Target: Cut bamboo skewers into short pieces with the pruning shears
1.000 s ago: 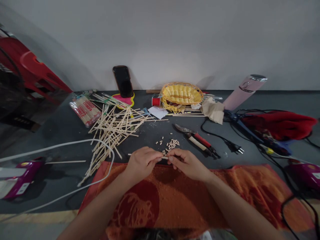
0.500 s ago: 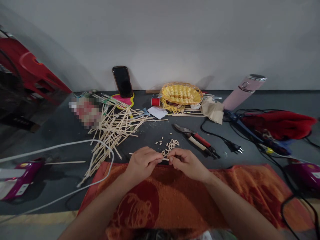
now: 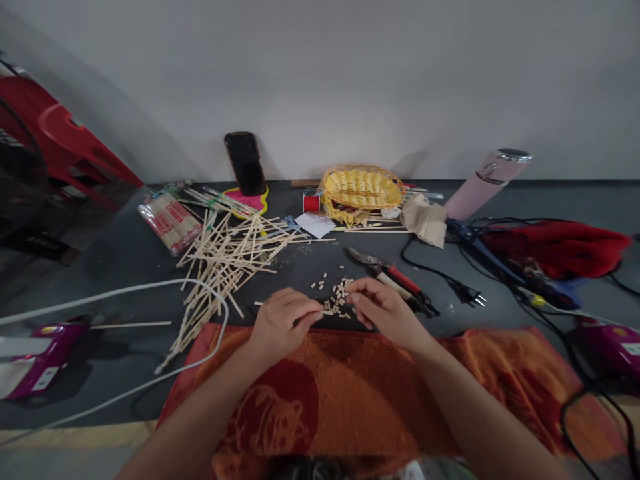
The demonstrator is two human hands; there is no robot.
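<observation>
A thin wooden stick (image 3: 327, 313) is pinched between the thumb and fingers of my left hand (image 3: 284, 320). One end juts just past the fingertips and the other shows behind the hand. My right hand (image 3: 383, 312) is off the stick, its fingers curved and parted from the thumb, with no held piece visible. Beside its fingertips lies a pile of short cut wooden pieces (image 3: 341, 290), a few scattered farther back. Long wooden sticks (image 3: 233, 257) lie in a loose heap to the left. Pruning shears (image 3: 387, 272) with one red handle rest behind my right hand.
An orange towel (image 3: 365, 393) covers the front edge. At the back are a phone (image 3: 246, 163), red thread spool (image 3: 311, 203), yellow basket (image 3: 364, 189) and pink flask (image 3: 485, 185). A white cable (image 3: 223, 300) loops at left; a black plug (image 3: 467, 293) lies right.
My right hand has let go of the stick's end and moved slightly right and up, its fingers parting. My left hand has stayed nearly in place, still holding the stick.
</observation>
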